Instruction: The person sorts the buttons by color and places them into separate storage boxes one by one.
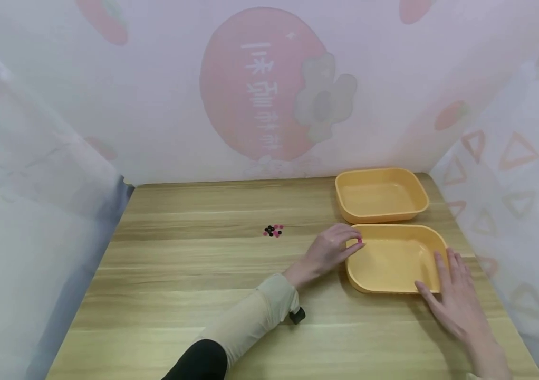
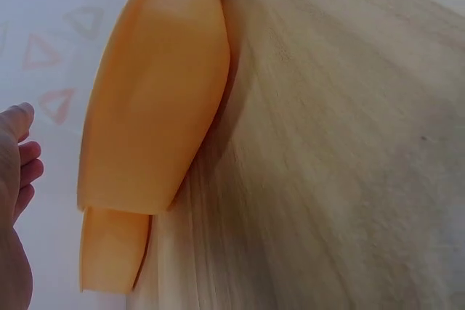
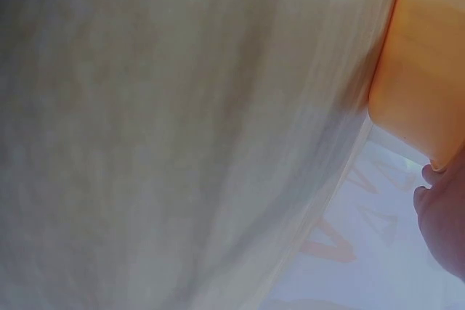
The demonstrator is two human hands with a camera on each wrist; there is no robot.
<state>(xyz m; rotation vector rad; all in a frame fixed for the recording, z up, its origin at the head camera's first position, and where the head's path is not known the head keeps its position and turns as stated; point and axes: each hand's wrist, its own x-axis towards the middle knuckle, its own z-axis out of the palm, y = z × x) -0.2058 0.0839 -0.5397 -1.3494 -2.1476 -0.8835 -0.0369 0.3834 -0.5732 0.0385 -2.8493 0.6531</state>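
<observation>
In the head view, my left hand [image 1: 328, 250] pinches a small pink piece [image 1: 359, 240] between thumb and finger, over the left rim of the near yellow tray [image 1: 395, 289]. What kind of piece it is cannot be made out. My right hand [image 1: 456, 301] rests at the tray's right front corner, fingers straight along the right side and thumb at the front edge. To the left, a small cluster of black and pink round pieces [image 1: 271, 230] lies on the wooden table [image 1: 179, 285]. The left wrist view has the left hand [image 2: 14, 172] beside the tray's outer wall [image 2: 156, 99].
A second yellow tray [image 1: 381, 216] stands directly behind the near one, close to the back wall. Printed cloth walls [image 1: 155, 105] enclose the table at the back and both sides. A black band [image 1: 205, 359] circles the left sleeve.
</observation>
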